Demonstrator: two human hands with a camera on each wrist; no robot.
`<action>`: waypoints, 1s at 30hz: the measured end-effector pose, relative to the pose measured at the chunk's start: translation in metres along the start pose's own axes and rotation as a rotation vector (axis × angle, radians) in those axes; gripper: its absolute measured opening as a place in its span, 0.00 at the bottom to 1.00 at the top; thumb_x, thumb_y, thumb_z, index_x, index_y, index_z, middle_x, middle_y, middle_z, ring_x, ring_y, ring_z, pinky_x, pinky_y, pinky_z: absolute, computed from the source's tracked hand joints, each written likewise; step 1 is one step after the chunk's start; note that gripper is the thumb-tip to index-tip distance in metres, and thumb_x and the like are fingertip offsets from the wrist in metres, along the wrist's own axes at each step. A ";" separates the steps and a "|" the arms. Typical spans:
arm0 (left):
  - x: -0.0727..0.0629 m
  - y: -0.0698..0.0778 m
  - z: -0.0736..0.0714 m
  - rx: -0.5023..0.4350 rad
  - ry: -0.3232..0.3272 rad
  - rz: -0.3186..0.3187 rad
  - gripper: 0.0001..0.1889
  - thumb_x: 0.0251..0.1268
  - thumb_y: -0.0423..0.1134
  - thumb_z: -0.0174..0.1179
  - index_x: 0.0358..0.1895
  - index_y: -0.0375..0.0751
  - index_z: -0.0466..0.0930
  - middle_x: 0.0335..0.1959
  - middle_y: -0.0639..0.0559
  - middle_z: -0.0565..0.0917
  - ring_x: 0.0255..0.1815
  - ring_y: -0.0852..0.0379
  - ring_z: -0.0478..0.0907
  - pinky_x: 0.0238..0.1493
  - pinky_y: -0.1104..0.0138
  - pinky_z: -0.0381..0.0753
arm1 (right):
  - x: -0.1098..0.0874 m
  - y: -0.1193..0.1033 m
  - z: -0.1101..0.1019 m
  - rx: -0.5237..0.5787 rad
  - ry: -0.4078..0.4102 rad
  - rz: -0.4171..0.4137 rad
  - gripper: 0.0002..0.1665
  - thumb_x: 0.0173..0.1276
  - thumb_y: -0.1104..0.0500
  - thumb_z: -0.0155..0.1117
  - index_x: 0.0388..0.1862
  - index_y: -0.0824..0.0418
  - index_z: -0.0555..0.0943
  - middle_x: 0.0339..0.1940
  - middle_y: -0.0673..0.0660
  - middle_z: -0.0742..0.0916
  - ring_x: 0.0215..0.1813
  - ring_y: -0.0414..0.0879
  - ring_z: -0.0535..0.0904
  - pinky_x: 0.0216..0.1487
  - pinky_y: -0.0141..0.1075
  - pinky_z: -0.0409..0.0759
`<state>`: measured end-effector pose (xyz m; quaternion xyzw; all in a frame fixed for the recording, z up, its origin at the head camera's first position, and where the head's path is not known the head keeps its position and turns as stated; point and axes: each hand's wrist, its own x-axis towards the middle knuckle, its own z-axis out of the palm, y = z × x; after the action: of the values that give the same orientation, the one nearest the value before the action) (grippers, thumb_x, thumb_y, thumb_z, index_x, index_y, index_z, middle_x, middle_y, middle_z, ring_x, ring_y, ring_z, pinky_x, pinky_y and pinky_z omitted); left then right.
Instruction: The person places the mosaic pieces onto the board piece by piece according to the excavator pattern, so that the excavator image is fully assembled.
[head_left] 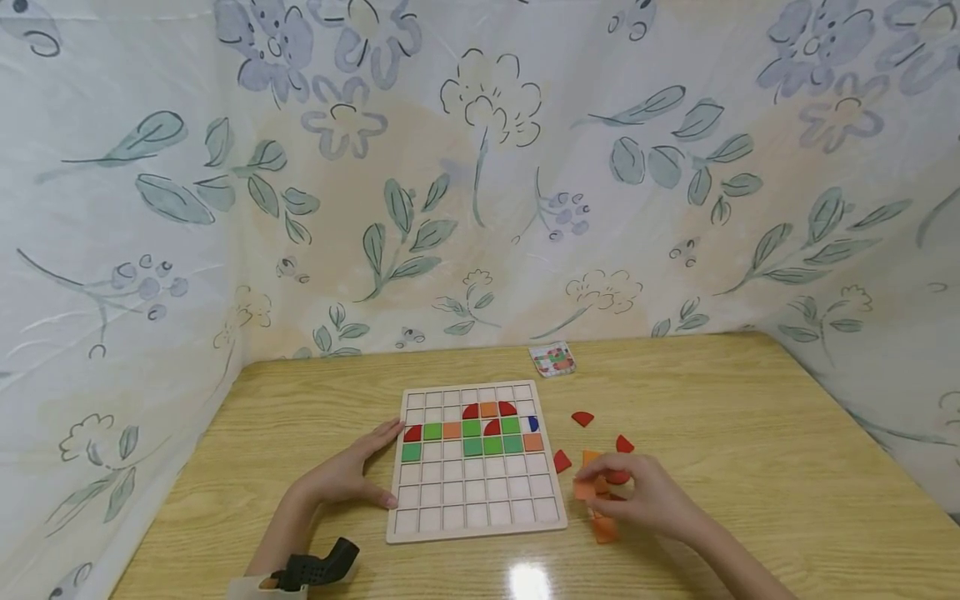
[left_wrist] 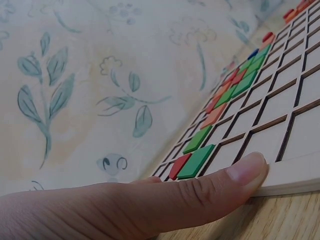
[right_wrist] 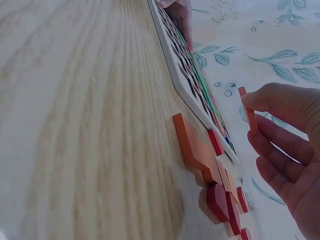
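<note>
A wooden grid board (head_left: 392, 527) lies on the table with green, orange, red and blue tiles set in its upper rows. My left hand (head_left: 341, 473) rests along the board's left edge, fingers and thumb spread; in the left wrist view the thumb (left_wrist: 215, 195) lies on the rim beside a green tile (left_wrist: 196, 161). Right of the board, my right hand (head_left: 648, 497) pinches a thin orange square tile (right_wrist: 248, 111) between thumb and fingers. The tile is raised above a cluster of loose orange tiles (head_left: 604, 530), which the hand partly covers in the head view.
Loose red quarter-round pieces (head_left: 582, 418) lie around the orange cluster, one (head_left: 562, 461) close to the board's right edge. A small pattern card (head_left: 552, 359) lies at the back of the table (head_left: 690, 400). Floral cloth (head_left: 480, 242) hangs behind and at the sides.
</note>
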<state>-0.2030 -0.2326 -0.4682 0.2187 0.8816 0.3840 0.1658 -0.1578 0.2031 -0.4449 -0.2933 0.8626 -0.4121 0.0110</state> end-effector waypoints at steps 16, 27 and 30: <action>-0.001 0.002 0.001 0.002 -0.001 0.025 0.57 0.39 0.52 0.73 0.73 0.42 0.48 0.75 0.43 0.45 0.73 0.37 0.37 0.65 0.38 0.44 | 0.032 -0.009 0.028 0.096 -0.072 0.003 0.15 0.54 0.52 0.71 0.43 0.48 0.82 0.40 0.42 0.85 0.42 0.37 0.78 0.47 0.37 0.77; -0.002 0.003 0.003 0.003 -0.003 0.026 0.56 0.40 0.51 0.73 0.73 0.43 0.48 0.74 0.42 0.45 0.73 0.36 0.37 0.64 0.37 0.44 | 0.072 -0.029 0.060 0.104 -0.123 -0.084 0.14 0.56 0.54 0.69 0.43 0.47 0.83 0.40 0.39 0.84 0.43 0.36 0.77 0.47 0.38 0.78; -0.003 0.003 0.003 0.008 -0.001 0.023 0.56 0.40 0.51 0.73 0.73 0.43 0.48 0.74 0.43 0.45 0.73 0.36 0.38 0.64 0.37 0.45 | 0.085 -0.033 0.072 0.106 -0.130 -0.110 0.14 0.56 0.55 0.70 0.43 0.49 0.83 0.39 0.41 0.85 0.43 0.36 0.78 0.47 0.37 0.78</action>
<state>-0.1989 -0.2306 -0.4675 0.2296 0.8806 0.3821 0.1608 -0.1927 0.0928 -0.4494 -0.3653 0.8196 -0.4372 0.0596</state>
